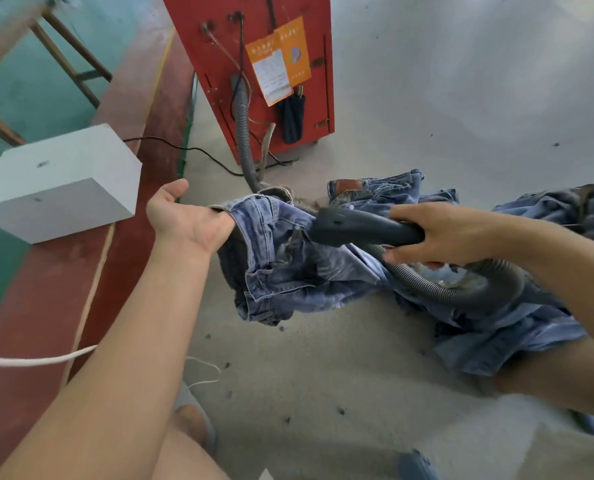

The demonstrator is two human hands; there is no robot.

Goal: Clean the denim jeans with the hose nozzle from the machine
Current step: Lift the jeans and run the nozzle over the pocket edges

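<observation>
Jeans (288,268): held up off the floor, waistband gripped in left hand (191,220), fingers tucked inside the denim. Nozzle (354,228): grasped in right hand (437,233), tip against the fabric between both hands. Hose (462,289): loops beneath right hand, back to red machine (254,81). Risk, judged: slack denim may bunch against the tip; the looped hose may snag the cloth.

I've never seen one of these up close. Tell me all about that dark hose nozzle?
The hose nozzle is a dark grey, smooth, curved handpiece that looks like plastic. The right hand grips its rear. Its tip rests on the denim jeans that the left hand holds up. A ribbed grey hose leads to the red machine.
</observation>
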